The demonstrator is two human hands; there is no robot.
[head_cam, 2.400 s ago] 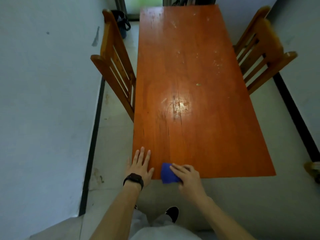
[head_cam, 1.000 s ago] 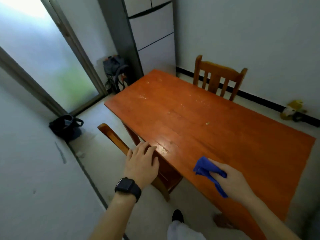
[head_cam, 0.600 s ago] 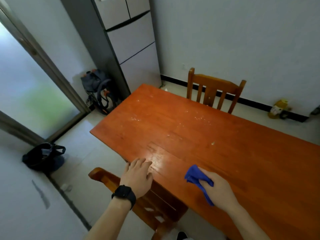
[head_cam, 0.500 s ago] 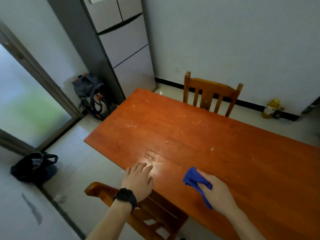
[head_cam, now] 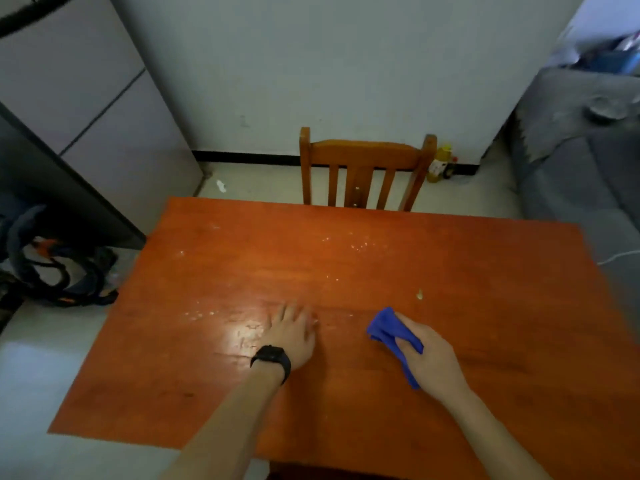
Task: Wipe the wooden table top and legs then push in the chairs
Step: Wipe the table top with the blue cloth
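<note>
Right hand (head_cam: 433, 355) clenched around a bunched blue cloth (head_cam: 391, 332), a person leans over a wooden table (head_cam: 485, 271) while the left hand (head_cam: 292, 336), a dark watch (head_cam: 272, 356) on its wrist, lies released and flat, fingers straight, on the glossy top near its middle. A slat-backed chair (head_cam: 363, 157) stands at the far edge, its seat hidden behind the table. White crumbs (head_cam: 356, 242) dot the far half in front of it, and a pale speck (head_cam: 419, 294) lies just beyond the cloth, which is held low at the top to the right of the flat hand. Wiping of the top looks to be only beginning, with the legs and chairs not yet done. The stroke would likely go best with the cloth pressed flat and drawn in long overlapping passes from the far edge toward the body, gathering the crumbs into one pile rather than flicking them to the floor, the flat hand steadying the lean. To the left, a grey refrigerator (head_cam: 86, 116) stands closed, a dark bag (head_cam: 59, 271) slumps on the floor beside it, contents unseen, and a small yellow bottle (head_cam: 438, 164) stands by the wall behind the chair, how full it is impossible to tell.
</note>
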